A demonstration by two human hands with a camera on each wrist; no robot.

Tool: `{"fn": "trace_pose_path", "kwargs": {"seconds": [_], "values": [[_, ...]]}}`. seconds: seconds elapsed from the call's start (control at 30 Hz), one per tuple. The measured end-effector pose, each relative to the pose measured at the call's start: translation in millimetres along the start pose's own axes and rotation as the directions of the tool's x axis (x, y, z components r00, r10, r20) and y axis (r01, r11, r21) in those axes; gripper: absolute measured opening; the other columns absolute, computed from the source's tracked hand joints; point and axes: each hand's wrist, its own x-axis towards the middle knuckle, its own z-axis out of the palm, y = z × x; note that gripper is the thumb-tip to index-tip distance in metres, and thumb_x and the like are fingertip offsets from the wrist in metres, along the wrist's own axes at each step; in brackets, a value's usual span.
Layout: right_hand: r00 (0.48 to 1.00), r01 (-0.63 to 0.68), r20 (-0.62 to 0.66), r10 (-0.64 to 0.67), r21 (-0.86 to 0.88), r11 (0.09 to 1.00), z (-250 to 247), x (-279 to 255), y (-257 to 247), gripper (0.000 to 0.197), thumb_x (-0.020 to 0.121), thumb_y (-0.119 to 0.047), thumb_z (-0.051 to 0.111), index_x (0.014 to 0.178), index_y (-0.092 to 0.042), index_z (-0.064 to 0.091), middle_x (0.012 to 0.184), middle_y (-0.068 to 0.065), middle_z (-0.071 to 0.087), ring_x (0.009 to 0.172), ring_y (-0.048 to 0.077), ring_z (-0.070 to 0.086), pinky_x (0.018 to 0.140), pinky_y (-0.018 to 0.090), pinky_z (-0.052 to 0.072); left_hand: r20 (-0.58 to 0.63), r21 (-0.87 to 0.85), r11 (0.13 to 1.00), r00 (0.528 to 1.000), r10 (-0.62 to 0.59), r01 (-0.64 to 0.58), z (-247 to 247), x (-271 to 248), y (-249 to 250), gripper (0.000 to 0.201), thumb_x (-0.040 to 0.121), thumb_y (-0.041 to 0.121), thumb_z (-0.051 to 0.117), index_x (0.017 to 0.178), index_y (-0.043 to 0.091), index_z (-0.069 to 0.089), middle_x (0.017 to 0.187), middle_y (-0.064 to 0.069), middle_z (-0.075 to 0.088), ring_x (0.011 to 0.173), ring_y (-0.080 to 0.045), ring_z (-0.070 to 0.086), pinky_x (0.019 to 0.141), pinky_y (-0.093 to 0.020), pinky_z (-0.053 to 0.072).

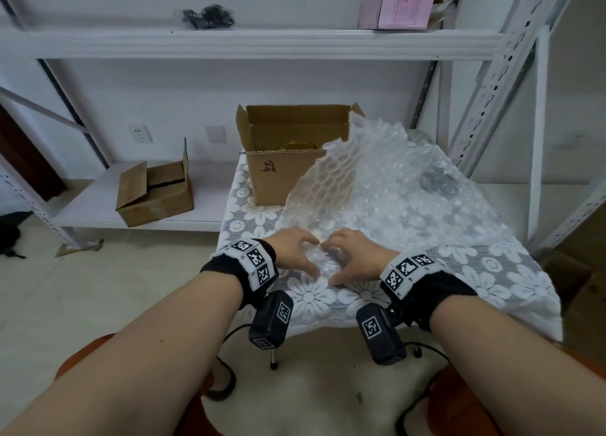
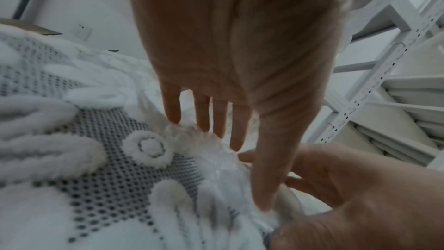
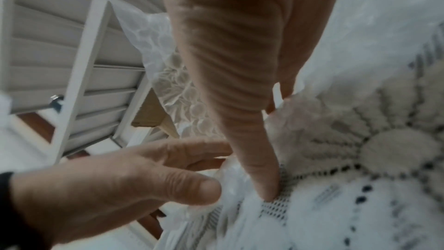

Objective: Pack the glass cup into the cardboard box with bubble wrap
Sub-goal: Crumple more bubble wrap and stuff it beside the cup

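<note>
On the lace-covered table [image 1: 485,271], both hands close over a small clear bundle, the near end of the bubble wrap [image 1: 377,180] folded round the glass cup [image 1: 323,260]. The wrap hides most of the cup. My left hand [image 1: 306,255] cups the bundle from the left, thumb on its near side. From the right, my right hand [image 1: 336,262] holds it the same way. The left wrist view has my left hand [image 2: 240,170] with fingers on the wrap [image 2: 216,161]. Close up, my right hand [image 3: 273,149] presses its thumb at the wrap's edge. Behind stands the open cardboard box [image 1: 278,176].
A gold round object [image 1: 298,145] lies inside the box. A dark ring-like thing [image 1: 437,181] sits under the wrap at right. A second cardboard box [image 1: 154,193] rests on the low shelf at left. White rack uprights [image 1: 492,85] stand close on the right.
</note>
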Motion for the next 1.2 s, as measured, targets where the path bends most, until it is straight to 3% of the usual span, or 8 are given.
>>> {"fn": "trace_pose_path", "kwargs": {"seconds": [0.23, 0.47, 0.57, 0.67, 0.87, 0.97, 1.1, 1.2], "values": [[0.989, 0.064, -0.12, -0.085, -0.165, 0.984, 10.4, -6.2, -14.0, 0.047, 0.076, -0.01, 0.064, 0.119, -0.018, 0.049, 0.116, 0.001, 0.044, 0.108, 0.018, 0.04, 0.085, 0.026, 0.039, -0.018, 0.181, 0.983, 1.0, -0.014, 0.017, 5.5, 6.6, 6.0, 0.078, 0.062, 0.033, 0.086, 0.131, 0.032, 0.05, 0.131, 0.0, 0.037, 0.124, -0.022, 0.035, 0.101, -0.039, 0.04], [0.983, -0.084, -0.156, 0.095, 0.079, 0.993, -2.6, -10.1, 14.0, 0.018, 0.083, -0.001, 0.054, 0.094, -0.011, 0.063, 0.1, 0.001, 0.059, 0.091, 0.017, 0.056, 0.081, 0.027, 0.049, -0.054, -0.029, 1.0, 0.998, -0.01, 0.009, -0.6, 5.3, -2.5, 0.035, 0.086, 0.018, 0.065, 0.121, 0.021, 0.06, 0.122, 0.002, 0.057, 0.106, -0.014, 0.054, 0.087, -0.024, 0.043], [0.981, -0.104, -0.151, 0.123, 0.124, 0.987, -7.7, -11.0, 23.0, 0.011, 0.082, -0.004, 0.055, 0.078, -0.015, 0.057, 0.091, 0.0, 0.059, 0.082, 0.016, 0.055, 0.064, 0.019, 0.04, -0.069, -0.112, 0.992, 0.995, -0.068, 0.06, -5.7, 5.6, -5.5, 0.028, 0.091, 0.023, 0.06, 0.118, 0.017, 0.064, 0.115, 0.002, 0.06, 0.101, -0.016, 0.056, 0.081, -0.025, 0.043], [0.973, -0.13, -0.165, 0.159, 0.171, 0.977, -13.4, -12.7, 31.0, 0.007, 0.085, -0.009, 0.058, 0.081, -0.014, 0.057, 0.084, -0.002, 0.054, 0.074, 0.013, 0.05, 0.054, 0.015, 0.032, -0.111, -0.146, 0.985, 0.988, -0.109, 0.093, -9.4, 6.7, -10.3, 0.025, 0.09, 0.02, 0.06, 0.113, 0.01, 0.065, 0.111, -0.004, 0.062, 0.09, -0.018, 0.056, 0.065, -0.023, 0.044], [0.922, -0.245, -0.218, 0.319, 0.307, 0.92, -22.6, -12.4, 45.7, 0.032, 0.085, -0.028, 0.068, 0.061, -0.015, 0.051, 0.067, -0.002, 0.055, 0.06, 0.01, 0.048, 0.051, 0.022, 0.032, -0.226, -0.236, 0.963, 0.956, -0.185, 0.13, -5.5, 7.8, -20.2, 0.014, 0.088, 0.016, 0.059, 0.084, 0.005, 0.067, 0.082, -0.008, 0.066, 0.065, -0.015, 0.054, 0.058, -0.019, 0.044], [0.885, -0.334, -0.234, 0.403, 0.286, 0.898, -23.6, -10.0, 46.6, 0.031, 0.086, -0.035, 0.065, 0.068, -0.011, 0.056, 0.069, 0.001, 0.058, 0.063, 0.014, 0.053, 0.05, 0.024, 0.034, -0.233, -0.155, 0.975, 0.953, -0.195, 0.161, -3.8, 8.8, -16.9, 0.02, 0.087, 0.016, 0.055, 0.068, 0.012, 0.056, 0.072, -0.003, 0.058, 0.062, -0.014, 0.053, 0.06, -0.019, 0.047], [0.838, -0.441, -0.275, 0.472, 0.17, 0.881, -18.1, -9.8, 43.5, 0.03, 0.087, -0.039, 0.062, 0.077, -0.011, 0.056, 0.076, 0.003, 0.06, 0.071, 0.021, 0.058, 0.058, 0.026, 0.04, -0.354, -0.037, 0.977, 0.911, -0.21, 0.211, 4.1, 9.7, -12.7, 0.016, 0.086, 0.025, 0.06, 0.094, 0.012, 0.057, 0.092, -0.003, 0.06, 0.084, -0.02, 0.056, 0.071, -0.029, 0.044], [0.829, -0.448, -0.292, 0.476, 0.16, 0.879, -15.3, -8.9, 42.0, 0.029, 0.087, -0.039, 0.062, 0.081, -0.011, 0.056, 0.078, 0.004, 0.062, 0.072, 0.023, 0.059, 0.063, 0.027, 0.041, -0.555, 0.158, 0.978, 0.831, -0.026, 0.136, 11.0, 9.2, -12.9, 0.02, 0.081, 0.021, 0.068, 0.095, 0.014, 0.055, 0.098, -0.003, 0.059, 0.088, -0.019, 0.053, 0.074, -0.027, 0.041]]}}
